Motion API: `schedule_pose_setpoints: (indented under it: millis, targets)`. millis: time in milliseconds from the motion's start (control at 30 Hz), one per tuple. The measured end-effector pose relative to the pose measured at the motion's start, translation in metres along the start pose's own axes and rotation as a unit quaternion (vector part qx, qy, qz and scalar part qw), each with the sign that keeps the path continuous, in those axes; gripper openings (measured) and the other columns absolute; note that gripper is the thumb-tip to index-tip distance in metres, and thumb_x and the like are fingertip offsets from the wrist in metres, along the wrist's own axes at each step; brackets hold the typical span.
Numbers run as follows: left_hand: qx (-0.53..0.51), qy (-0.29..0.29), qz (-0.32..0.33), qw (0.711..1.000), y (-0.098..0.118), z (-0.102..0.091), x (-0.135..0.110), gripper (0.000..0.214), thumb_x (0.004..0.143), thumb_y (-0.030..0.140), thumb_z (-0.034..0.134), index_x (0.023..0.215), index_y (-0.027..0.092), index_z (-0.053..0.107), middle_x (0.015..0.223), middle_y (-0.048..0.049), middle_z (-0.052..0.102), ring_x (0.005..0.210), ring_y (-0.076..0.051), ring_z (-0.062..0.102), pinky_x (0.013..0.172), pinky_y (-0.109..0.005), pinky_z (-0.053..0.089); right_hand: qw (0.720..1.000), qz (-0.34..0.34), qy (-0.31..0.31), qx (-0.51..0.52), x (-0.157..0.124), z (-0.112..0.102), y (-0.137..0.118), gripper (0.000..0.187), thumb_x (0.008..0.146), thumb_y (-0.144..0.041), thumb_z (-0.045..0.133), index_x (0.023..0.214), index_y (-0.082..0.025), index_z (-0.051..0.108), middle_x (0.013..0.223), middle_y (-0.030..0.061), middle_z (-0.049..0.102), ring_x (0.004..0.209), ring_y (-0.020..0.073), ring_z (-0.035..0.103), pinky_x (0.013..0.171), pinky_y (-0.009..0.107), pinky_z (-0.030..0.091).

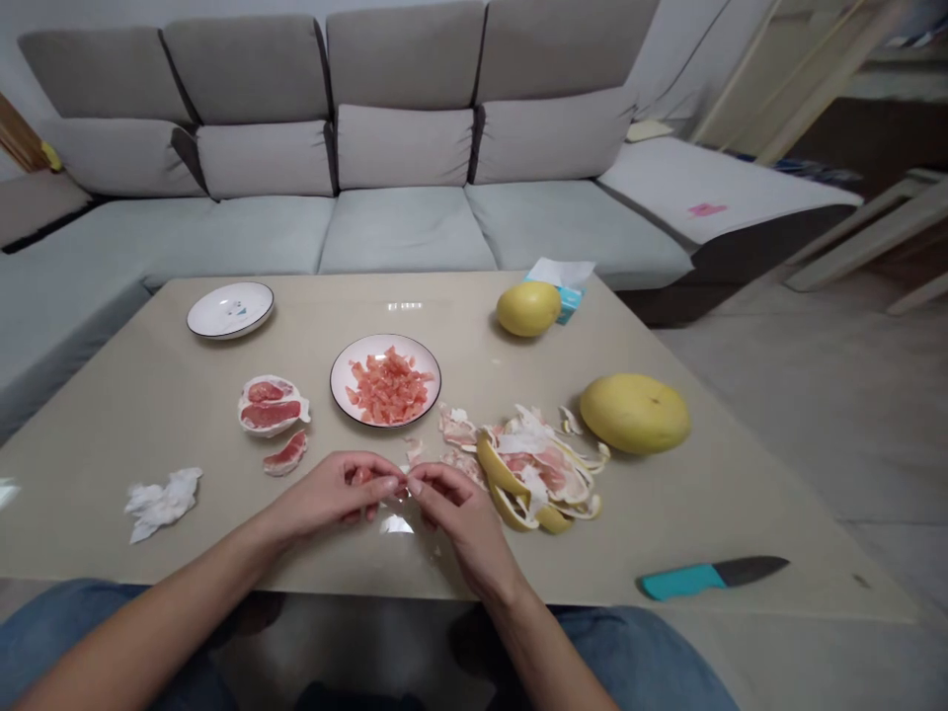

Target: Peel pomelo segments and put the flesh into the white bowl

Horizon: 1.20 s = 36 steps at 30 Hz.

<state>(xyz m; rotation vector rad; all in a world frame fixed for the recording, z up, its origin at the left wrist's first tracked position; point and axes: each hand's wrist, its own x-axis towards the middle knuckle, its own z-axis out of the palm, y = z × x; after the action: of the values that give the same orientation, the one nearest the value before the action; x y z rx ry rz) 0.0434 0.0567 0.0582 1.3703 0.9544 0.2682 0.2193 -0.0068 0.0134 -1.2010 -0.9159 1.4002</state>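
Observation:
My left hand (pixel 345 491) is closed around a small piece of red pomelo flesh (pixel 361 477), which shows between its fingers. Fingertip to fingertip with it, my right hand (pixel 457 509) is pinched shut; what lies in that pinch is too small to make out. Beyond my hands stands a white dark-rimmed plate (pixel 341 395) heaped with pulled-apart red pomelo flesh (pixel 392 387). To its left lie a peeled pomelo chunk (pixel 271 406) and a loose pomelo segment (pixel 285 454). Right of my hands is a pile of yellow peel and pale membrane (pixel 537 469).
Two whole yellow pomelos (pixel 635 413) sit on the right side, one beside a blue tissue box (pixel 569 299). A knife (pixel 715 577) with a teal handle lies near the front right edge. Crumpled tissue (pixel 164 502) and a second plate (pixel 231 310) are on the left.

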Motion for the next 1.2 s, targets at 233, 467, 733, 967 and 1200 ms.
schedule_pose_setpoints:
  millis: [233, 467, 733, 967, 1200]
  targets:
    - [-0.082, 0.025, 0.009, 0.996, -0.005, 0.015, -0.004, 0.029, 0.081, 0.041, 0.065, 0.087, 0.013, 0.069, 0.064, 0.0004, 0.058, 0.048, -0.006, 0.039, 0.043, -0.018, 0.025, 0.999, 0.024, -0.032, 0.034, 0.000, 0.002, -0.003, 0.024, 0.079, -0.042, 0.071, 0.081, -0.018, 0.068, 0.069, -0.0008, 0.061, 0.059, 0.0104, 0.043, 0.054, 0.023, 0.031]
    - [-0.123, -0.012, 0.001, 0.992, -0.009, 0.016, -0.005, 0.029, 0.084, 0.040, 0.063, 0.079, 0.012, 0.067, 0.054, 0.0029, 0.051, 0.044, -0.005, 0.036, 0.041, -0.018, 0.022, 0.986, 0.076, -0.088, 0.121, -0.002, 0.001, -0.004, 0.024, 0.077, -0.039, 0.073, 0.074, -0.016, 0.067, 0.064, -0.0007, 0.059, 0.055, 0.0091, 0.037, 0.052, 0.023, 0.024]
    - [-0.184, -0.029, 0.000, 0.983, -0.013, 0.018, -0.004, 0.025, 0.082, 0.036, 0.065, 0.077, 0.012, 0.066, 0.054, 0.0021, 0.053, 0.041, -0.004, 0.036, 0.038, -0.017, 0.021, 0.963, 0.109, -0.126, 0.213, -0.002, 0.004, -0.006, 0.024, 0.073, -0.036, 0.074, 0.070, -0.015, 0.063, 0.060, -0.0016, 0.053, 0.054, 0.0087, 0.033, 0.051, 0.022, 0.023]
    - [-0.210, -0.017, 0.012, 0.978, -0.015, 0.020, -0.007, 0.025, 0.081, 0.036, 0.067, 0.078, 0.012, 0.065, 0.059, 0.0005, 0.056, 0.043, -0.004, 0.037, 0.038, -0.016, 0.021, 0.959, 0.111, -0.106, 0.237, -0.001, 0.009, 0.000, 0.026, 0.070, -0.034, 0.074, 0.064, -0.017, 0.056, 0.056, -0.0050, 0.043, 0.050, 0.0072, 0.026, 0.047, 0.021, 0.021]
    - [-0.220, -0.014, 0.003, 0.976, -0.015, 0.018, -0.009, 0.026, 0.080, 0.038, 0.069, 0.078, 0.012, 0.065, 0.060, 0.0001, 0.057, 0.043, -0.004, 0.036, 0.037, -0.017, 0.019, 0.995, 0.026, -0.073, 0.070, -0.004, 0.003, -0.007, 0.025, 0.077, -0.041, 0.070, 0.089, -0.019, 0.066, 0.067, -0.0023, 0.056, 0.055, 0.0098, 0.044, 0.052, 0.022, 0.034]
